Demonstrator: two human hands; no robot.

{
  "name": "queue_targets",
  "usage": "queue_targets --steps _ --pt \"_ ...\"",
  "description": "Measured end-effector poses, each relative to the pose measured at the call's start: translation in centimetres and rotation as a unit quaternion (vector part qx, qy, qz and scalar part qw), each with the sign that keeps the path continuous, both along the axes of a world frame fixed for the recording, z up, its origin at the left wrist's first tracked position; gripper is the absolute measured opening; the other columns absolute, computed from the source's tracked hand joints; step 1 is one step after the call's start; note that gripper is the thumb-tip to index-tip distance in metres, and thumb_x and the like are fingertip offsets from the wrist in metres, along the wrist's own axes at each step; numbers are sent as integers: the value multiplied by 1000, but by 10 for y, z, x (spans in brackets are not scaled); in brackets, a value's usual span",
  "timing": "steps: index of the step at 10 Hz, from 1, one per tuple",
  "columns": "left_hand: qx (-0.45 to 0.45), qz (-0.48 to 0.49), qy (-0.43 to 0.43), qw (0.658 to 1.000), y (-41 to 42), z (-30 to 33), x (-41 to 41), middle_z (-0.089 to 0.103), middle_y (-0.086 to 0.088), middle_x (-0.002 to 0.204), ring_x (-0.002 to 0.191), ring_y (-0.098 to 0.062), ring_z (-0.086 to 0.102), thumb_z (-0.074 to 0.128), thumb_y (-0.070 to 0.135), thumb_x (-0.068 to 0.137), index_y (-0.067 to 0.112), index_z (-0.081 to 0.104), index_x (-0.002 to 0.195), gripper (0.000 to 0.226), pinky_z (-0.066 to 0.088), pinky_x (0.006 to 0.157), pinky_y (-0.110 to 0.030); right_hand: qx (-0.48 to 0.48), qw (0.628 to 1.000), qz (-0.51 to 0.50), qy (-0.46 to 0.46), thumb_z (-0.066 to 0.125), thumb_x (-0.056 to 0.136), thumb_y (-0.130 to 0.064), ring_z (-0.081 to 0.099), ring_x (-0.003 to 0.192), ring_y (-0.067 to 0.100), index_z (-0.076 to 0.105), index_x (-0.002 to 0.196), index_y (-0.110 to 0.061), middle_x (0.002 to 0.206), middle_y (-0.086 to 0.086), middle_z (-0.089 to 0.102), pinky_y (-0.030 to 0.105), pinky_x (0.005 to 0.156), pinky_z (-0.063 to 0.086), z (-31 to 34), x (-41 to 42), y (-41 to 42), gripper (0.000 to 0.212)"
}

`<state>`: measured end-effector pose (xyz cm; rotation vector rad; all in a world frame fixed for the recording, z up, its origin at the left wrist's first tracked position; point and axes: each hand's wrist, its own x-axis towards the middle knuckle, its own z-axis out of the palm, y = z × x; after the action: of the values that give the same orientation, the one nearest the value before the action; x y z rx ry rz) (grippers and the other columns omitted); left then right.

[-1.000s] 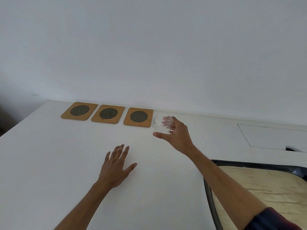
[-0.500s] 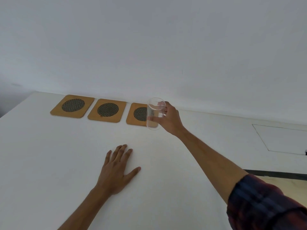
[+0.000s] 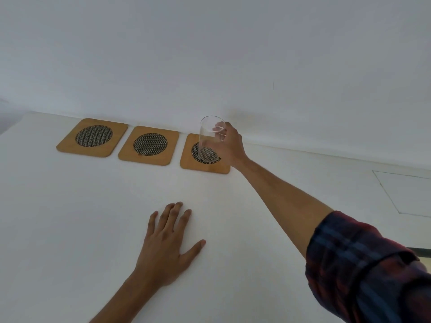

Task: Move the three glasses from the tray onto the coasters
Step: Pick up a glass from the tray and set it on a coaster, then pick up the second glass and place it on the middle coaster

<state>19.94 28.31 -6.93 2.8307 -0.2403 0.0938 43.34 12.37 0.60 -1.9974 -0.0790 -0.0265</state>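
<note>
Three wooden coasters with round dark mesh centres lie in a row along the wall: the left coaster (image 3: 92, 138), the middle coaster (image 3: 149, 145) and the right coaster (image 3: 189, 157). A clear glass (image 3: 208, 138) stands upright over the mesh of the right coaster, its base at the mesh. My right hand (image 3: 229, 145) is wrapped around the glass from the right. My left hand (image 3: 166, 247) lies flat on the white table, fingers spread, holding nothing. The other glasses are out of view.
The white table (image 3: 70, 217) meets a white wall just behind the coasters. A thin dark sliver of the tray's edge (image 3: 418, 251) shows at the far right. A pale rectangular panel (image 3: 408, 192) is set into the table at the right.
My right hand has carried the glass left and down from beside the right coaster onto its mesh centre. The view has tilted, so the tray has almost left the frame. My left hand stayed put.
</note>
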Motion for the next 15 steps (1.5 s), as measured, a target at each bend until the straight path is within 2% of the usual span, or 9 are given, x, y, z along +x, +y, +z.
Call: queue_targets --steps 3,5,7,8,9,10,11,12,15 --pt "2 0 0 1000 -1 0 1 26 -5 160 150 -21 14 24 73 88 20 34 147 80 9 121 -48 -14 1000 0 5 93 64 -29 61 116 19 55 129 -13 120 3 65 30 97 49 -9 8 2 77" --pt "-9 5 -8 1000 -1 1 -1 27 -4 160 149 -20 15 25 73 87 21 35 146 79 10 121 -47 -50 997 32 58 92 66 -37 44 139 24 22 156 -16 152 9 46 34 109 39 6 2 -6 116" --pt "-7 6 -8 1000 -3 7 -3 32 -3 158 148 -21 21 27 73 87 21 38 145 79 13 120 -45 -11 1000 1 7 83 78 -39 52 129 20 35 150 -18 142 5 53 33 105 45 27 -53 -43 90" --pt "-9 24 -2 1000 -8 18 -10 41 -8 153 144 -25 32 28 70 85 16 48 140 79 22 118 -45 2 1000 -2 -31 81 82 -34 67 107 13 58 130 -17 118 -3 68 21 89 52 40 -106 -76 56" --pt "-17 36 1 999 -18 28 -20 49 -10 147 139 -27 41 28 66 83 12 56 131 77 32 113 -45 -2 999 9 -37 80 83 -32 71 92 6 68 115 -17 101 -7 74 22 84 54 49 -144 -101 36" --pt "-64 54 -16 996 -44 39 -42 61 -7 133 125 -28 56 49 53 86 12 65 116 54 50 93 -43 -18 998 27 -45 78 85 -30 72 82 2 71 104 -21 86 -12 76 19 79 52 59 -198 -139 22" --pt "-99 58 -38 993 -72 48 -61 61 -4 132 119 -26 60 66 40 86 14 64 116 40 53 84 -42 -32 997 29 -56 77 85 -31 71 80 2 71 102 -24 85 -16 76 16 78 50 64 -232 -168 19" --pt "-133 38 -71 988 -116 59 -88 62 1 130 113 -23 63 69 35 86 17 60 120 39 53 79 -38 -63 996 22 -63 76 86 -33 72 82 2 71 104 -25 88 -14 76 18 79 51 67 -279 -214 20" --pt "-201 -47 -60 977 -240 69 -144 64 2 127 112 -17 62 57 45 87 19 58 121 43 51 83 -31 -172 984 -23 -43 71 84 -46 69 86 -7 68 109 -35 93 -19 73 16 76 50 61 -377 -359 28"
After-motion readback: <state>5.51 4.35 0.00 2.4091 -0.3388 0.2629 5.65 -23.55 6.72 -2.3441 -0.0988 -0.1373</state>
